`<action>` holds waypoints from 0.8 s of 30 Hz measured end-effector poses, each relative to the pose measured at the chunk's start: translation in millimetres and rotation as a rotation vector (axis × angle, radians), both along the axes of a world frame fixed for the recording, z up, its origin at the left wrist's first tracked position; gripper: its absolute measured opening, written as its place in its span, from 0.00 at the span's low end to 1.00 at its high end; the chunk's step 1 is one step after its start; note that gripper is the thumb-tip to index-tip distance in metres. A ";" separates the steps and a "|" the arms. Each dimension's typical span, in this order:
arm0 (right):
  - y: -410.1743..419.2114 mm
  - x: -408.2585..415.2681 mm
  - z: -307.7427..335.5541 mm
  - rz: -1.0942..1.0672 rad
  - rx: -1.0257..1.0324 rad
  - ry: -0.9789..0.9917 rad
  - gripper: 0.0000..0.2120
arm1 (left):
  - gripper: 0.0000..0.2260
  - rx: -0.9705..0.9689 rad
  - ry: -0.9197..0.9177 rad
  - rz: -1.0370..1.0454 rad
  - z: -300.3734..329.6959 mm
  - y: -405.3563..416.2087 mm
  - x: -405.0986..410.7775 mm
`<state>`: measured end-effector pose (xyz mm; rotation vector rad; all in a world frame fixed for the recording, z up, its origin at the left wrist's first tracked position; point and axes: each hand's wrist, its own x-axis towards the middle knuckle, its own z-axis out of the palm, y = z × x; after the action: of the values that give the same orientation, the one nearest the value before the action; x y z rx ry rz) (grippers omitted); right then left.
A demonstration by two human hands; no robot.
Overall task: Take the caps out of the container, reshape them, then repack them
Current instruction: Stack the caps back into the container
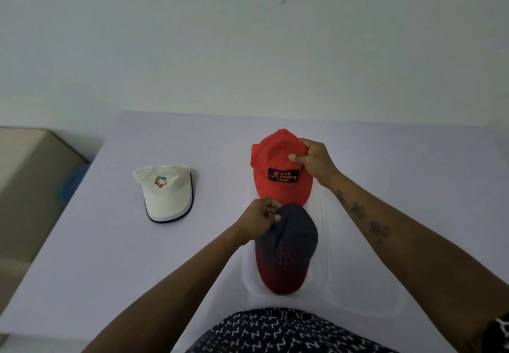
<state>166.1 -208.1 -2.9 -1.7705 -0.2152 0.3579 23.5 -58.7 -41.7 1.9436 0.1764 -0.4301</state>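
A red cap with a black patch lies at the far end of a clear shallow container. My right hand pinches the right side of its crown. Nearer to me, a navy cap fading to dark red rests in the same container, its brim towards me. My left hand grips the top back of its crown. A white cap with a coloured logo and dark brim edge lies alone on the table, to the left.
The pale lilac table meets a white wall at the back. A beige box-like shape and something blue sit beyond the table's left edge. My patterned clothing fills the near edge.
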 end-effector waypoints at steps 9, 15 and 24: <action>-11.0 -17.1 -25.6 0.104 -0.003 0.155 0.16 | 0.06 -0.007 -0.025 0.023 4.5 5.7 -9.7; -22.4 -27.6 -33.8 0.185 -0.035 0.226 0.19 | 0.06 -0.040 -0.029 0.030 5.6 5.4 -11.5; -22.8 -32.3 -52.6 0.197 -0.083 0.255 0.19 | 0.06 -0.052 -0.018 0.035 7.5 5.5 -10.8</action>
<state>133.8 -231.0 -55.5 -1.7695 -0.1952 0.7386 12.7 -53.1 -34.2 1.8895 0.1857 -0.3902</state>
